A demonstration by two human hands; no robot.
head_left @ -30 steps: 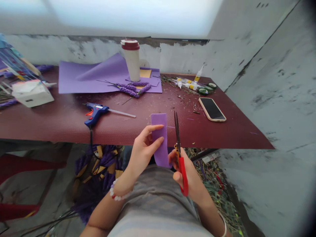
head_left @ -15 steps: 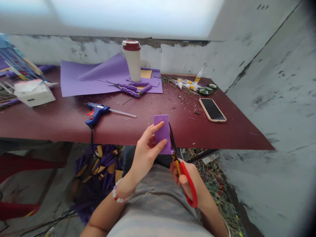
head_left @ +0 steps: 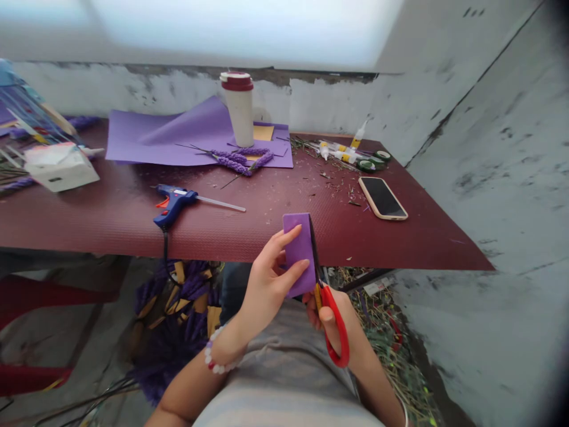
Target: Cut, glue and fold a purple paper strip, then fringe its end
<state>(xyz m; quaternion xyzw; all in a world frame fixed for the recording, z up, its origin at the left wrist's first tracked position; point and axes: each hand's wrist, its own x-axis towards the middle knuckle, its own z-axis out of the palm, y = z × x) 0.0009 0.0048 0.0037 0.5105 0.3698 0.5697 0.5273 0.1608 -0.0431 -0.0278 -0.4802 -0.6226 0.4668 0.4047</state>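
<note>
- The purple piece is before the person's body, near the front edge of the worktop, upright in the left hand.
- This hand is closed on it, thumb and fingers pinching lightly.
- The right hand is curled around the red handles of the scissors; their dark blades lie along the piece's right edge.
- I judge that the cutting of this edge is under way. How much is left, I cannot tell; the face shows no cuts.
- The left fingertips are just beside the blades, and to me they seem the nearest hindrance.
- Beyond the hands, finished-looking purple stems lie by a large purple sheet, on which a lidded cup seems to stand; it could hinder lifting the sheet.
- Left of the hands lies a blue glue gun.
- Ahead on the right are a phone, small bottles and scattered scraps.
</note>
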